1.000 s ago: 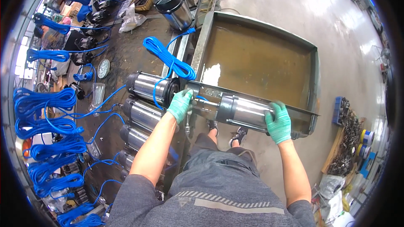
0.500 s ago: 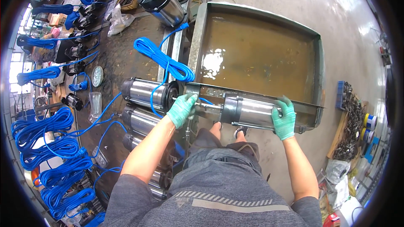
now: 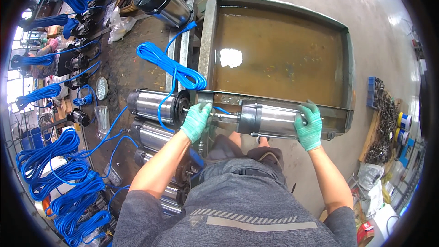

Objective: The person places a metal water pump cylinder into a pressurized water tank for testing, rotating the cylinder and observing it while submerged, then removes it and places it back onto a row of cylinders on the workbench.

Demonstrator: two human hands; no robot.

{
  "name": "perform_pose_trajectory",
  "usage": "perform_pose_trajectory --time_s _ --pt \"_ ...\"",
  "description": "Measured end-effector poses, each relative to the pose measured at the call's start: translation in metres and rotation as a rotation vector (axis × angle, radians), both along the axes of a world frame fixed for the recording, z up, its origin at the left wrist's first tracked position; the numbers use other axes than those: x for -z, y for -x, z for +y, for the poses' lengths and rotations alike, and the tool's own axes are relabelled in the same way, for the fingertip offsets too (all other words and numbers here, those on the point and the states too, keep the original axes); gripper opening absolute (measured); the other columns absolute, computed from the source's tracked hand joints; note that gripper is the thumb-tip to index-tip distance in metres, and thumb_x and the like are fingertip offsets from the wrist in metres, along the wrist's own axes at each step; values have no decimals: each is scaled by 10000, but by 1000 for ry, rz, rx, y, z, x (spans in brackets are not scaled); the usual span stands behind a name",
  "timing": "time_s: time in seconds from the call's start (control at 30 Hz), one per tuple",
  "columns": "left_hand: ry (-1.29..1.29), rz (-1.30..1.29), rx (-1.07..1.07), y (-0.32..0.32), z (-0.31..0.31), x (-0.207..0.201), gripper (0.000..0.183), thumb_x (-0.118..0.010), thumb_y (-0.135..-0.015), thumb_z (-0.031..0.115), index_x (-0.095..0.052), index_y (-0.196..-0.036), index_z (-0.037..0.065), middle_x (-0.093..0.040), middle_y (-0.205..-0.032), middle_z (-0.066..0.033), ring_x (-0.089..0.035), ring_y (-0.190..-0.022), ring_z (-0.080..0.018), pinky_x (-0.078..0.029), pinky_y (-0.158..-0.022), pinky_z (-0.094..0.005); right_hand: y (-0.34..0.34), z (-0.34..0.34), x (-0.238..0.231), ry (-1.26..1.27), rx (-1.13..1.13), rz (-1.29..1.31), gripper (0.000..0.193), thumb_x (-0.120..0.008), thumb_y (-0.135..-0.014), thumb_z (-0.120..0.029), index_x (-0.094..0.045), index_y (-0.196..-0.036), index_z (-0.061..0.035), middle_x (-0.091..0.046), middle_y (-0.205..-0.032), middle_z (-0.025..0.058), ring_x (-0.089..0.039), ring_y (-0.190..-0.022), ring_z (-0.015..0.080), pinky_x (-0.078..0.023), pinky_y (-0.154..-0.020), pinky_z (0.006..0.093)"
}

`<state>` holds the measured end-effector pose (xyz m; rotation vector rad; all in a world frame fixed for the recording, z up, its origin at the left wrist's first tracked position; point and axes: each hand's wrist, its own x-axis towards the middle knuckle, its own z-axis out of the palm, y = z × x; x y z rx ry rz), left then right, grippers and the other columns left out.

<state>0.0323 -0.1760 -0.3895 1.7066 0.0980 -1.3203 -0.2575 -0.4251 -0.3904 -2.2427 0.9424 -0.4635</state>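
Note:
A shiny steel cylindrical pump [image 3: 276, 121] with a black collar lies level along the near side of a water-filled metal tank. My right hand [image 3: 309, 126], in a green glove, is closed round its right end. From the collar a thin metal shaft runs left to my left hand [image 3: 196, 121], gloved alike, whose fingers are closed at the shaft's end; they partly hide what they grip. A blue cable shows just above the shaft. Left of that hand, another steel pump [image 3: 153, 106] lies on the workbench, and a coiled blue cable [image 3: 171, 66] rests across the bench edge.
Brown water stands in the metal tank [image 3: 349, 64] ahead. More pumps lie stacked on the bench [image 3: 130, 66] to my left, with several blue cable coils [image 3: 50, 155] beyond. An upright pump [image 3: 167, 4] is at the far left. Dark metal parts [image 3: 384, 128] are heaped at right.
The view has shifted slightly, so the bench and tank sit a little differently in the picture. Both hands keep nearly the same hold, and the pump stays almost in place.

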Motion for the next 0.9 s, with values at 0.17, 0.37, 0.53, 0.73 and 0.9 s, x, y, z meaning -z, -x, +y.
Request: perform_pose_trajectory --time_s 0.17,0.37,0.53,0.73,0.9 --pt "7 -81 54 -2 3 6 264 -534 -1037 336 -591 -921 105 -465 -632 39 -404 -499 -69 -322 -405 -243 0 0 -2 39 -10 -10 261 -689 -806 -29 -683 -1068 -33 -600 -1146 168 -564 -1175 374 -523 -899 416" --pt "-31 -73 -32 2 0 3 279 -564 -1018 363 -623 -910 113 -499 -610 39 -413 -450 -74 -332 -395 -248 -1 -2 0 91 -28 -5 239 -702 -803 -63 -707 -1041 -44 -630 -1095 162 -577 -1141 398 -508 -909 449" --pt "-56 -74 -44 2 -1 1 250 -545 -1028 340 -594 -918 121 -482 -591 43 -364 -411 -61 -287 -351 -224 0 -1 5 8 4 -19 244 -703 -803 -80 -711 -1043 -43 -630 -1098 158 -557 -1167 388 -498 -934 452" --pt "77 -181 -247 11 5 -10 184 -567 -1026 308 -588 -1023 125 -521 -729 29 -432 -529 -70 -382 -438 -236 12 -1 10 64 4 -34 378 -717 -793 -172 -668 -1147 -49 -601 -1189 194 -540 -1180 400 -454 -1006 487" --pt "561 -76 -531 15 -7 -52 193 -616 -1005 268 -606 -1085 93 -554 -789 2 -448 -559 -92 -442 -541 -256 0 11 -35 360 -205 17 353 -696 -723 -182 -665 -1054 -65 -624 -1176 166 -545 -1194 379 -433 -1022 523"
